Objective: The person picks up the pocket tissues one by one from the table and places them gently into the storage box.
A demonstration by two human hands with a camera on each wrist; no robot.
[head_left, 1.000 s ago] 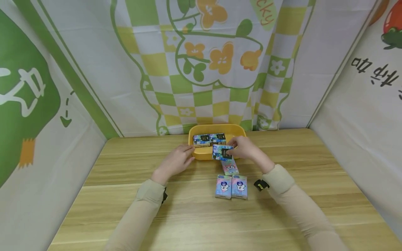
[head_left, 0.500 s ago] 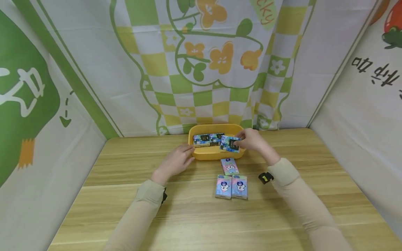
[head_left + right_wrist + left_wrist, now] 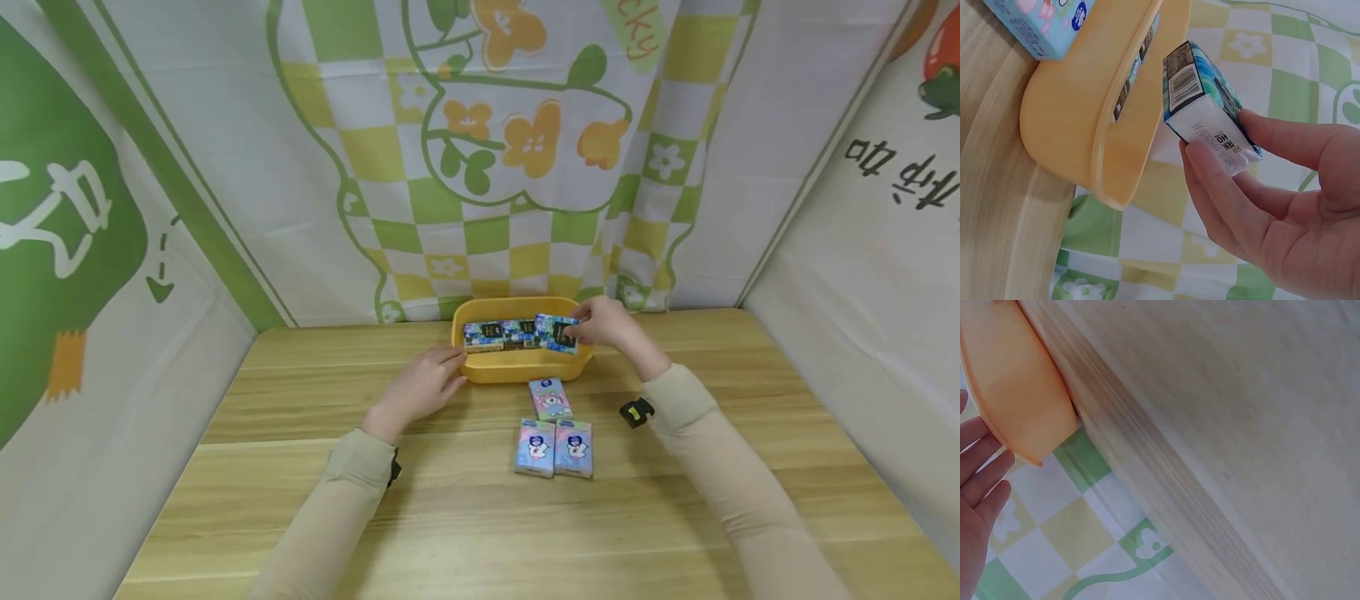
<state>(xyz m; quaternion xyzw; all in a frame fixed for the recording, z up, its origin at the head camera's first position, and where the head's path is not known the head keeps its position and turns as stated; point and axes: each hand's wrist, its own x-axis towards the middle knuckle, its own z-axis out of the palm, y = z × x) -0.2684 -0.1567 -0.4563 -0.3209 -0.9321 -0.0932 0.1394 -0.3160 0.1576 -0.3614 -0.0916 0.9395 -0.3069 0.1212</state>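
My right hand (image 3: 609,323) pinches a blue-and-black tissue pack (image 3: 557,334) by its end, thumb on one face and fingers on the other. The right wrist view shows the tissue pack (image 3: 1204,112) tilted above the opening of a yellow plastic basin (image 3: 517,372), its barcode side visible. Two similar blue-and-black tissue packs (image 3: 483,337) lie side by side in the basin's left and middle. My left hand (image 3: 422,385) touches the basin's left end; in the left wrist view its fingers (image 3: 988,456) are fairly straight along the rim.
Three pink-and-blue tissue packs with cartoon prints lie in front of the basin: one (image 3: 551,399) near its wall, a left one (image 3: 536,448) and a right one (image 3: 573,448) together nearer me. Behind the wooden table (image 3: 465,525) hangs a checked green-and-yellow cloth (image 3: 483,236).
My right hand has carried the blue-and-black tissue pack from over the basin's front rim, back and to the right, over its right part. The left hand stays at the basin's left end.
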